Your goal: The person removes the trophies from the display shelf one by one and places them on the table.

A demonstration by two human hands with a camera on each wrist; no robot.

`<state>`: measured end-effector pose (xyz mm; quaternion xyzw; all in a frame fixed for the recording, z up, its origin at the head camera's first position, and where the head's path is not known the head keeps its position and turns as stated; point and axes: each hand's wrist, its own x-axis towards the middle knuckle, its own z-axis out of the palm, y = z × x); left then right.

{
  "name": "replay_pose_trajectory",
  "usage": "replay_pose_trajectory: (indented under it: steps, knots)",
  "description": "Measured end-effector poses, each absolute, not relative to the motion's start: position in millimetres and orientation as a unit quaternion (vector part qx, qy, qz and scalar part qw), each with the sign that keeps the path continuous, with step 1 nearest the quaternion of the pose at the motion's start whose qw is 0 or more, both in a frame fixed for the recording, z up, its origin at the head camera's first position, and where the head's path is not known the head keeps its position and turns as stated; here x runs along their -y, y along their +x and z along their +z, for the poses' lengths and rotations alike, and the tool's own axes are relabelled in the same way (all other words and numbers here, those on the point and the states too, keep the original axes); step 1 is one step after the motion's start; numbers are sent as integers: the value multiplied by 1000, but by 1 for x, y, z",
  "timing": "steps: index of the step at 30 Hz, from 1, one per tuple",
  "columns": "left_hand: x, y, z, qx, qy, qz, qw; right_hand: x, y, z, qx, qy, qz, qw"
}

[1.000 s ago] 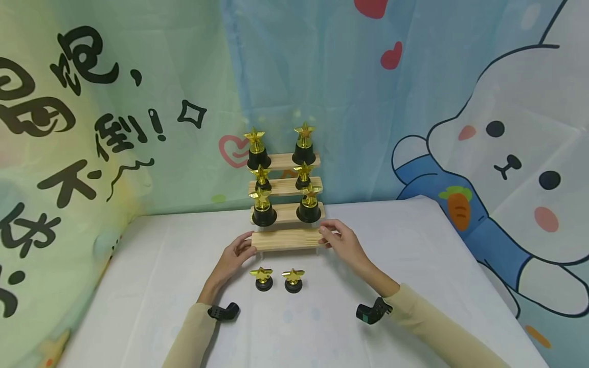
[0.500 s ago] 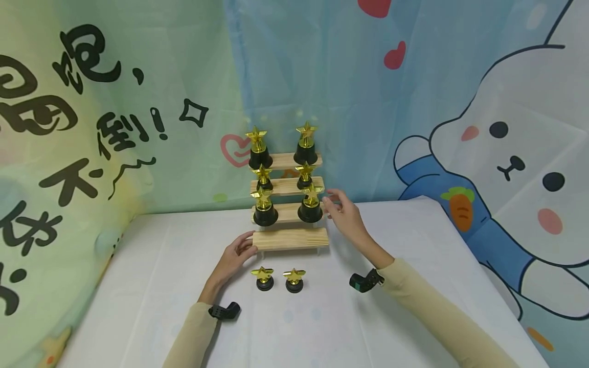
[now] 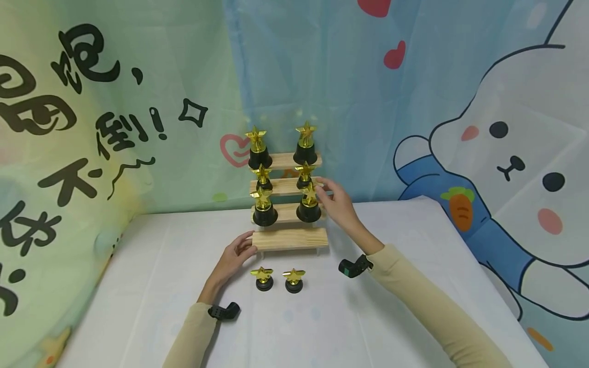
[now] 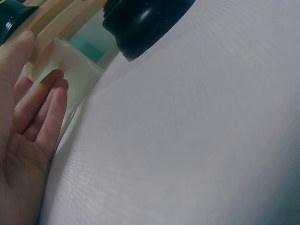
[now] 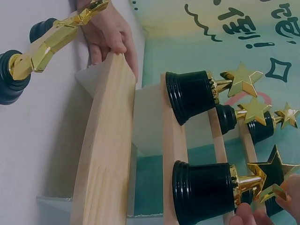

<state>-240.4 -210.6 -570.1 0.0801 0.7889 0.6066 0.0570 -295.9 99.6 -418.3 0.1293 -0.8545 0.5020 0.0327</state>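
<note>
A tiered display stand has pale wooden shelves (image 3: 290,239) on clear supports. My left hand (image 3: 233,255) holds the left end of the lowest shelf. In the left wrist view its thumb (image 4: 21,51) lies against the wood, with the other fingers beside the support. My right hand (image 3: 338,203) pinches the gold star of a black-based trophy (image 3: 309,210), at the right of the second shelf from the front. That trophy's black cup (image 5: 204,192) stands upright on its shelf, with thumb and fingers around the star in the right wrist view. Another trophy (image 3: 265,213) stands at that shelf's left.
Two small star trophies, one left (image 3: 264,281) and one right (image 3: 293,282), stand on the white tablecloth (image 3: 294,337) before the stand. More trophies (image 3: 305,148) occupy the upper shelves. A printed cloth backdrop (image 3: 193,168) hangs close behind.
My right hand has left the right end of the lowest shelf, moved up and then left onto the trophy's star. The trophy has shifted slightly left. My left hand has stayed put.
</note>
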Motion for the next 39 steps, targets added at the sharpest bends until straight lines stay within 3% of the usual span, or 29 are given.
replay_pose_trajectory:
  steps: [9, 39]
  knots:
    - [211, -240, -571, -789, 69, 608, 61, -98, -298, -421, 859, 148, 488, 49]
    - [210, -240, -572, -788, 60, 610, 60, -104, -295, -422, 852, 135, 505, 23]
